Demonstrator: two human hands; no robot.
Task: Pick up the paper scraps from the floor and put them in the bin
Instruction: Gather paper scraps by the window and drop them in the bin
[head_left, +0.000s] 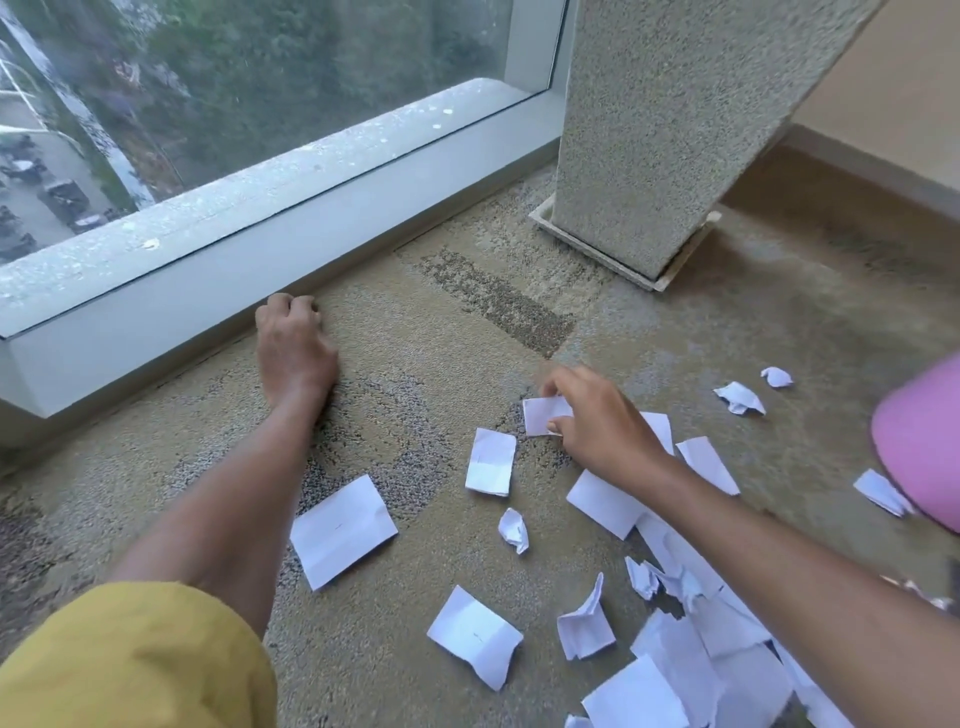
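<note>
Several white paper scraps lie scattered on the carpet, some flat, some crumpled. My right hand pinches a flat white scrap at carpet level, near the middle of the view. A folded scrap lies just left of it and a larger one further left. A thick pile of scraps lies under my right forearm. My left hand rests knuckles-down on the carpet by the window base, fingers curled, holding nothing. The pink bin shows partly at the right edge.
A window sill with a low grey ledge runs along the left. A speckled stone pillar stands on a base at the back right. Crumpled scraps lie near the bin. The floor is patterned beige carpet.
</note>
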